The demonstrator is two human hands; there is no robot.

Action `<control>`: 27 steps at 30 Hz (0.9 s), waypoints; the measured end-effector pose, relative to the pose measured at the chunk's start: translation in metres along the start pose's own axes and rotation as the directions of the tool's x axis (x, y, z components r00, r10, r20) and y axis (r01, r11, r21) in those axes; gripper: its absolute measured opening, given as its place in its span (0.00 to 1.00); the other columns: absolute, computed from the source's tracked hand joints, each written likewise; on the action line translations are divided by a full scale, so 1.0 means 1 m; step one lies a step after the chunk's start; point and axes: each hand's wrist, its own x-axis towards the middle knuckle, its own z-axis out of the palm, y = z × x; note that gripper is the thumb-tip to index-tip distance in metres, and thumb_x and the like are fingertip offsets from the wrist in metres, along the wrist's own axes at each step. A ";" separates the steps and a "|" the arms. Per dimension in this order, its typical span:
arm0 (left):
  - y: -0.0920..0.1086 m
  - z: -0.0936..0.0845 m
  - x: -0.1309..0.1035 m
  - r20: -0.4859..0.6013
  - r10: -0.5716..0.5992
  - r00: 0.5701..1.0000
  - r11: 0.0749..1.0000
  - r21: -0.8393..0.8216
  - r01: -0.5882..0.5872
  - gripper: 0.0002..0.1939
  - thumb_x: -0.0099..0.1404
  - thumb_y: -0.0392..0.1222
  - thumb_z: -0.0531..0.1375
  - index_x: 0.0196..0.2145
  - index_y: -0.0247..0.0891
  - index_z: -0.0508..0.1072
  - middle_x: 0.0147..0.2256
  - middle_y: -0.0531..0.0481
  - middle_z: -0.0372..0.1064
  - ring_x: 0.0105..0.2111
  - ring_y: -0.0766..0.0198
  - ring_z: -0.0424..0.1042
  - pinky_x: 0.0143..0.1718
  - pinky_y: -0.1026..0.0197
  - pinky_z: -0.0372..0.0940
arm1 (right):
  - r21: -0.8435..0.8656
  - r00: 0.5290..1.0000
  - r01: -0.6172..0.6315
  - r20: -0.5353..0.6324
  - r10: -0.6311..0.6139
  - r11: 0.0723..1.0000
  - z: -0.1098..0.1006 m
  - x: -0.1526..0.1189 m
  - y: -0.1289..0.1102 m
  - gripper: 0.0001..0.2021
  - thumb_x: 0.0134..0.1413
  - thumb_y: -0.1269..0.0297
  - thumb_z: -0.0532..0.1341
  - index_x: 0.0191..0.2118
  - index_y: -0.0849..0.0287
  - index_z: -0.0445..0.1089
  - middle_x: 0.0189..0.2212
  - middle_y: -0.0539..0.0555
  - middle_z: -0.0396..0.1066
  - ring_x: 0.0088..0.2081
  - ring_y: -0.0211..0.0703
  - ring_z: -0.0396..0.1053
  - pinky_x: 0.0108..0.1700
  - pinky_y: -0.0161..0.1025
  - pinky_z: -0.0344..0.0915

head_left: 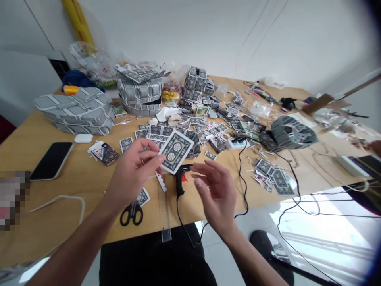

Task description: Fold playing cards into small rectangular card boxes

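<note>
Between its thumb and fingers my left hand (pixel 135 169) pinches a playing card (pixel 176 151), its dark patterned back facing me. To the right of the card hovers my right hand (pixel 216 190), fingers apart and holding nothing. Under and between the hands lies a black glue gun (pixel 180 180) with a red trigger. A clear ruler (pixel 165 220) sticks out over the table's front edge. Black-handled scissors (pixel 131 213) rest below my left hand, partly on another card (pixel 143 197).
Loose cards and scraps cover the middle of the table (pixel 98 214). Card-built grey shapes (pixel 77 111) stand at the back left. A phone (pixel 52 161) lies on the left. A power strip (pixel 236 143) and black cables (pixel 245 178) are on the right. Someone's hand shows at the far right edge.
</note>
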 end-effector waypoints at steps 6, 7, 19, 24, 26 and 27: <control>-0.007 0.015 -0.074 -0.164 0.178 0.970 0.982 0.100 -0.163 0.15 0.72 0.37 0.67 0.53 0.51 0.77 0.41 0.53 0.84 0.31 0.62 0.83 0.34 0.59 0.82 | 0.240 0.996 -0.052 0.084 0.032 0.969 0.034 0.003 -0.024 0.11 0.68 0.70 0.70 0.53 0.53 0.78 0.40 0.52 0.81 0.39 0.40 0.81 0.42 0.38 0.81; -0.007 0.013 -0.081 -0.157 0.220 0.963 0.966 0.173 -0.193 0.17 0.72 0.36 0.67 0.56 0.53 0.79 0.44 0.52 0.83 0.34 0.62 0.83 0.37 0.58 0.83 | 0.234 0.992 -0.064 0.124 0.036 0.970 0.033 0.001 -0.025 0.11 0.68 0.70 0.69 0.53 0.54 0.79 0.40 0.52 0.81 0.39 0.40 0.80 0.42 0.38 0.80; -0.018 -0.009 -0.103 -0.042 0.267 0.963 0.866 0.449 -0.220 0.22 0.71 0.39 0.71 0.59 0.61 0.81 0.50 0.53 0.84 0.47 0.54 0.84 0.52 0.48 0.81 | 0.084 0.956 0.003 0.292 -0.028 0.996 0.021 -0.014 -0.030 0.18 0.67 0.64 0.73 0.61 0.51 0.80 0.41 0.53 0.81 0.38 0.43 0.77 0.43 0.42 0.79; -0.013 -0.007 -0.103 -0.019 0.352 0.936 0.771 0.572 -0.279 0.21 0.73 0.41 0.71 0.60 0.60 0.81 0.48 0.55 0.85 0.42 0.58 0.85 0.47 0.54 0.82 | -0.004 0.957 0.123 0.265 -0.118 0.992 0.021 -0.019 -0.030 0.18 0.70 0.68 0.71 0.62 0.49 0.80 0.41 0.53 0.84 0.38 0.43 0.80 0.44 0.43 0.81; -0.013 -0.007 -0.103 -0.013 0.377 0.926 0.744 0.600 -0.294 0.19 0.74 0.41 0.70 0.59 0.59 0.81 0.47 0.55 0.85 0.40 0.59 0.85 0.45 0.56 0.82 | -0.025 0.954 0.154 0.263 -0.142 0.988 0.021 -0.021 -0.031 0.18 0.71 0.69 0.70 0.62 0.50 0.80 0.44 0.54 0.85 0.41 0.44 0.81 0.46 0.43 0.82; -0.013 -0.007 -0.103 -0.008 0.388 0.921 0.732 0.610 -0.304 0.19 0.74 0.41 0.69 0.59 0.58 0.81 0.46 0.55 0.85 0.39 0.59 0.85 0.45 0.56 0.82 | -0.034 0.952 0.167 0.266 -0.153 0.985 0.020 -0.022 -0.032 0.17 0.71 0.69 0.70 0.62 0.51 0.79 0.45 0.55 0.85 0.43 0.45 0.82 0.48 0.43 0.83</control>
